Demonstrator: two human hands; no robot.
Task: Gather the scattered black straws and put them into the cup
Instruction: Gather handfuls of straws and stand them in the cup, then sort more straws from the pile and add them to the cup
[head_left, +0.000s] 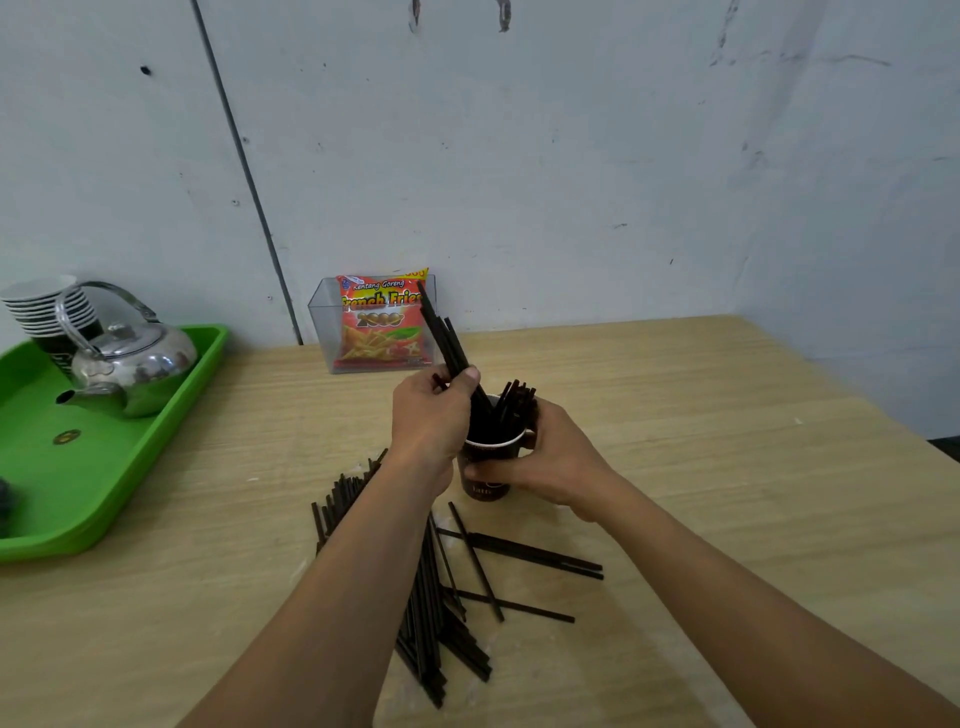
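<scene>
**Straws go into the cup, many lie on the table**

The left hand (431, 415) has its fingers and thumb curled round a bundle of black straws (447, 338). The bundle is tilted, with its upper ends toward the wall and its lower ends inside the cup (488, 491). The right hand (545, 457) grips the dark paper cup from the side, the thumb across its front and the fingers round its far side. The cup stands upright on the wooden table (727, 467), near the middle. Other straws (514, 402) already stand in it and rise above its rim.

In front of the cup, nearer to the person, the scattered straws (431, 597) lie on the table. Most are in a loose heap partly under the left forearm, and a few lie crossed to the right.

At the left is a green tray (104, 467) with a metal kettle (132, 364) and a stack of paper cups (47, 306). By the wall stands a clear box (324, 322) holding a snack packet (382, 322).
</scene>
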